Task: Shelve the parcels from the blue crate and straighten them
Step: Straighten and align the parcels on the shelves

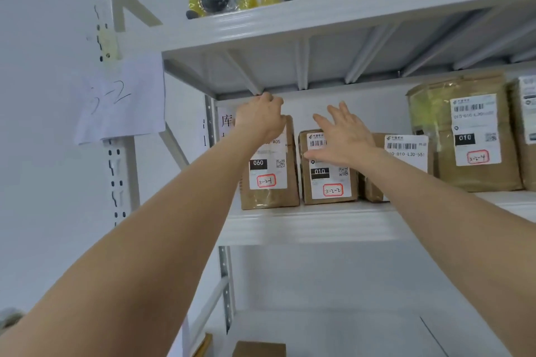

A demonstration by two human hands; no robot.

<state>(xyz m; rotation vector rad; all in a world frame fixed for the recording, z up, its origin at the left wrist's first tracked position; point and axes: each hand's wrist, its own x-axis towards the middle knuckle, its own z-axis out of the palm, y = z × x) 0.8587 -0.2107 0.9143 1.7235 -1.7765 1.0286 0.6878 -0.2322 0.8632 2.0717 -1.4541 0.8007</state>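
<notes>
Head view: two bare arms reach up to a white shelf where brown parcels stand in a row.
Left hand: fingers curled over the top of the first parcel, at the left end.
Right hand: fingers straight and spread apart, palm on the front of the second parcel.
Next in the row: third parcel, then big parcel.

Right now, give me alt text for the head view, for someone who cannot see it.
The left hand grips the top of the 060 parcel, leftmost on the white shelf, while the right hand, fingers spread, touches the 010 parcel beside it. More labelled parcels stand to the right.
</notes>
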